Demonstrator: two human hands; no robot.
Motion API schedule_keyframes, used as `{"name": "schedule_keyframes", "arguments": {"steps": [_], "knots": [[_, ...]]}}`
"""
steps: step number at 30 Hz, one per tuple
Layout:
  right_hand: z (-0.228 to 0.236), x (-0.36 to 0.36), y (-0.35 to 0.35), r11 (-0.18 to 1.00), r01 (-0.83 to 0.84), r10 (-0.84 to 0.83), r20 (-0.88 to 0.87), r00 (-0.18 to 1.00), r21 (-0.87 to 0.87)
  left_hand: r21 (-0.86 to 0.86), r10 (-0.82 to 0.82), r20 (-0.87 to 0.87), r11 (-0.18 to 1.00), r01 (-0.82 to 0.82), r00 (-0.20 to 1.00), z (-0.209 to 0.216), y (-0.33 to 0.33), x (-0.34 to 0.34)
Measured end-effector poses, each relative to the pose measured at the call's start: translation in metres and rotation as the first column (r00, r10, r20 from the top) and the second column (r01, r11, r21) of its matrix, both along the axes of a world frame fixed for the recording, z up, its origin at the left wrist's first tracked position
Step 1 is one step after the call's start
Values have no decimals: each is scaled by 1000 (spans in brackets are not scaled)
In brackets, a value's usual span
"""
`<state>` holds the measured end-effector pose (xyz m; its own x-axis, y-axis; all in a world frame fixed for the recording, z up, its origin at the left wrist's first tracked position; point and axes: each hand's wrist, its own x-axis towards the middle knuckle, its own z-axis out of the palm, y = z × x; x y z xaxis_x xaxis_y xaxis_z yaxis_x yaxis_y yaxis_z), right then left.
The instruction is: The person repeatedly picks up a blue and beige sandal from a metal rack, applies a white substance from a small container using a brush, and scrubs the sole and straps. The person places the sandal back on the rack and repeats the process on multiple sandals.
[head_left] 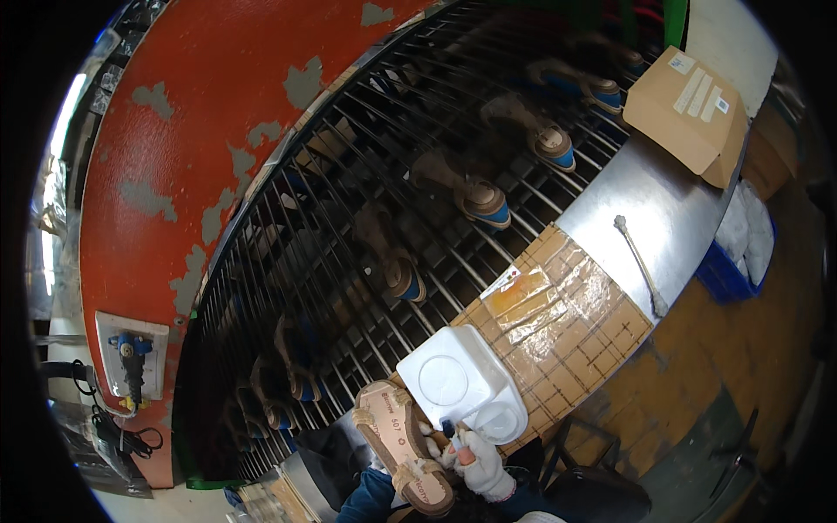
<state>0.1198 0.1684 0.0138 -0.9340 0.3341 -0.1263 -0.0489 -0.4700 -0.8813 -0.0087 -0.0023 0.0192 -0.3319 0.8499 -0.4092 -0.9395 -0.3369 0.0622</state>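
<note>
A tan sandal or shoe sole [397, 427] with printed marks and fuzzy pale straps is tilted at the lower middle. My left hand [431, 440], in a white glove, grips it by its side; the sole hides most of that hand. Just right of it, my right hand [485, 473], also white-gloved with a bare fingertip showing, is closed round a small brush [450, 429] with a dark tip. The tip is close to a white plastic container [453, 379] with a round recess and a small cup-like part [499, 422]. Whether it touches is unclear.
A rack of metal rods [349, 288] carries several sandals [484, 205] with blue parts. Beside the container lies taped cardboard [575, 305], then a metal shelf with a thin stick-like tool [641, 261]. A cardboard box [689, 113], blue bin [741, 253] and red machine panel [200, 113] stand around.
</note>
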Motion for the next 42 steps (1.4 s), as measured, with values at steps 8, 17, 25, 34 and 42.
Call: {"name": "schedule_keyframes", "arguments": {"steps": [8,17,25,34,42], "knots": [[-1,2,-2,996,-58,63,75,995,-69,-3,35,-10,999,-35,999,5,5,-3],[-3,4,-6,998,-43,47,82,996,-49,13,54,-21,998,-54,998,2,-5,-7],[-7,5,-10,999,-38,36,127,991,17,50,60,-1,997,-60,998,-9,-13,-2],[-5,5,-10,996,19,-33,159,987,86,85,79,43,993,-82,996,-21,-21,9],[-19,13,-19,997,44,-55,185,981,61,98,88,55,991,-93,995,-27,-23,12]]}}
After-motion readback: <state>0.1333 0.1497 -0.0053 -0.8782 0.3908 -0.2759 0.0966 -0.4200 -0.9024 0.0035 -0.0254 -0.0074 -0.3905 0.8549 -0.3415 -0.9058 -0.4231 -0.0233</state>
